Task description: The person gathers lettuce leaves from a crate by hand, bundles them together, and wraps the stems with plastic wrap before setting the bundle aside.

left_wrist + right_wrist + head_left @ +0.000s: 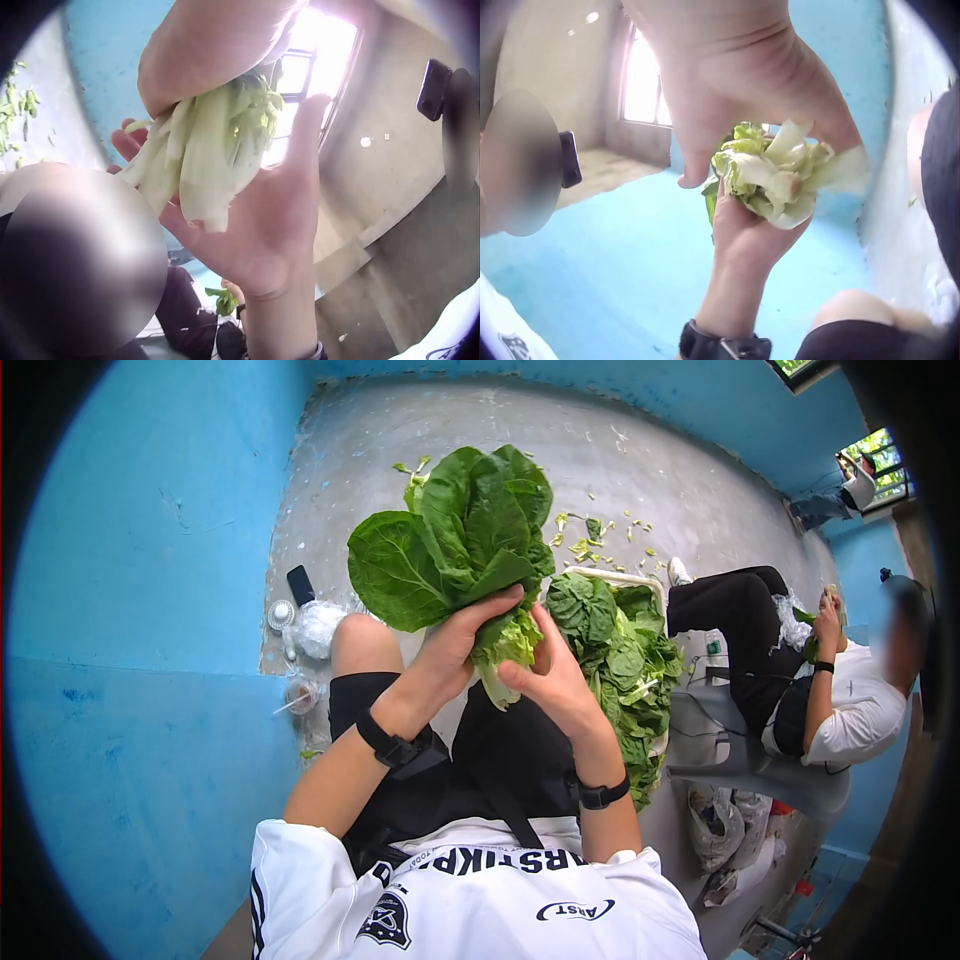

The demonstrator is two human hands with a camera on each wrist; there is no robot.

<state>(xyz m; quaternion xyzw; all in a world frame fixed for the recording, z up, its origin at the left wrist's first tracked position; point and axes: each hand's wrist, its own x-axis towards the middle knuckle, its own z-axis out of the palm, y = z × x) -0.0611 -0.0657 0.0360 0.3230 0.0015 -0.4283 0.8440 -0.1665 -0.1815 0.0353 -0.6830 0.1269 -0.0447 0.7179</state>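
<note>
A bunch of green leafy lettuce [480, 530] is held up between both hands, its broad leaves fanned away from the body and its pale stems toward it. My left hand [455, 645] grips the bunch from the left side, fingers wrapped over the lower leaves. From the right, my right hand [562, 685] cups the stem end, its thumb out along the near side. In the left wrist view the white stems [210, 161] lie against the right palm [262, 217]. The cut base [787, 184] shows between the hands in the right wrist view.
A white-rimmed crate [640, 582] heaped with loose lettuce leaves [625, 660] stands at the right knee. Leaf scraps [590, 545] litter the grey floor. Phone [300, 585] and plastic bag [315, 628] lie left, by the blue wall [140, 660]. Another person [840, 690] sits at right.
</note>
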